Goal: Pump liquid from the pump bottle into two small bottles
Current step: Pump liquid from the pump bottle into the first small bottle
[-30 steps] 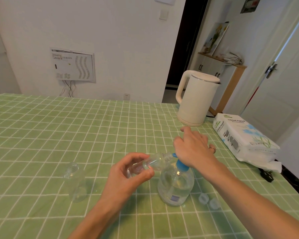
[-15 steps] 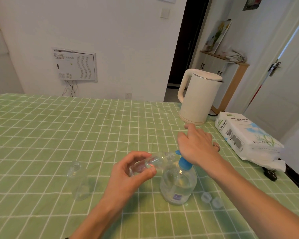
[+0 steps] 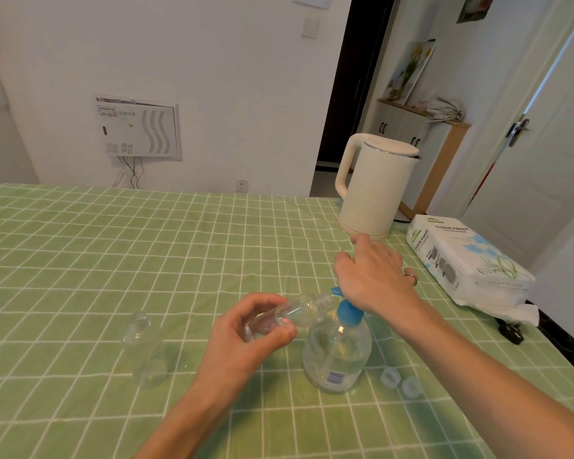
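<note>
Item: pump bottle [image 3: 337, 356], upright on the green checked cloth [image 3: 80, 260] at my 6 o'clock. My right hand [image 3: 373, 276] lies fingers spread on its blue pump head [image 3: 347, 311]. My left hand [image 3: 242, 339] pinches a small bottle [image 3: 289, 314], tilted, mouth at the nozzle. Second small bottle [image 3: 145, 352] at 8 o'clock, upright. Two caps [image 3: 400, 382] at 4 o'clock.

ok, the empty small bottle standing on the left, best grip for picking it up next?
Judging by its pose, grip the small bottle around its mid-body, from the side. It stands upright, open mouth up, apart from the pump bottle, with bare tablecloth to its left, so the left hand could wrap it from there. The clear wall looks slippery; the narrow neck gives less hold.
</note>
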### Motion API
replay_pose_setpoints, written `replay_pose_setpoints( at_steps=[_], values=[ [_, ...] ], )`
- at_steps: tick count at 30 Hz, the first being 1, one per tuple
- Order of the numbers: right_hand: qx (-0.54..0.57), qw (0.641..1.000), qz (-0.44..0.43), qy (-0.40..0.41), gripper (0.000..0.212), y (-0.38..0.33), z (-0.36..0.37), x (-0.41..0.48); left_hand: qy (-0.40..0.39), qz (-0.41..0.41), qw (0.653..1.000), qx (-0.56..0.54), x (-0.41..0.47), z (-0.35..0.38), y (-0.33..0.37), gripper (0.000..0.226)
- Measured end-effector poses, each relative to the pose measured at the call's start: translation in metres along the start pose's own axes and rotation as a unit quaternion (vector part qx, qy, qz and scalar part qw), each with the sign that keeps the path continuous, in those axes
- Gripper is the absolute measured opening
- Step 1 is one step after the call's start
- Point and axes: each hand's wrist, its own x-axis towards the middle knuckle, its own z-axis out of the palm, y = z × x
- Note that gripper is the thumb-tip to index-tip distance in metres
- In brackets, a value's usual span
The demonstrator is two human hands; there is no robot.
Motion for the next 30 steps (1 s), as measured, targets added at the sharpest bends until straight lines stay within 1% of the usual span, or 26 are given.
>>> replay_pose_setpoints(
  at_steps=[7,13,16,21,25,30],
  values=[
    [0.003,0.999,0.006,-0.034,0.046,0.0012,0.0075,-0.0009,0.008,-0.005,1.000,0.000,0.0001,-0.0010,-0.0008,0.039],
    [0.009,1.000,0.004,-0.016,0.043,0.0004,0.0008,-0.0015,0.001,-0.003,1.000,-0.005,-0.0008,0.0003,0.0013,0.038],
    [-0.005,1.000,-0.009,-0.001,0.042,0.0006,-0.0020,-0.0008,0.003,-0.007,1.000,-0.004,-0.0005,-0.0002,0.0011,0.039],
    [0.009,1.000,0.006,-0.026,0.048,0.0000,0.0009,0.0008,0.004,-0.002,1.000,-0.003,0.0012,-0.0012,0.0020,0.037],
    [-0.002,0.999,0.005,-0.041,0.048,0.0000,0.0048,-0.0006,0.012,-0.004,1.000,-0.005,0.0007,-0.0032,0.0020,0.039],
    [0.000,0.999,0.005,-0.034,0.050,-0.0003,0.0029,-0.0030,0.002,-0.005,1.000,0.002,-0.0002,-0.0023,0.0016,0.039]
  ],
)
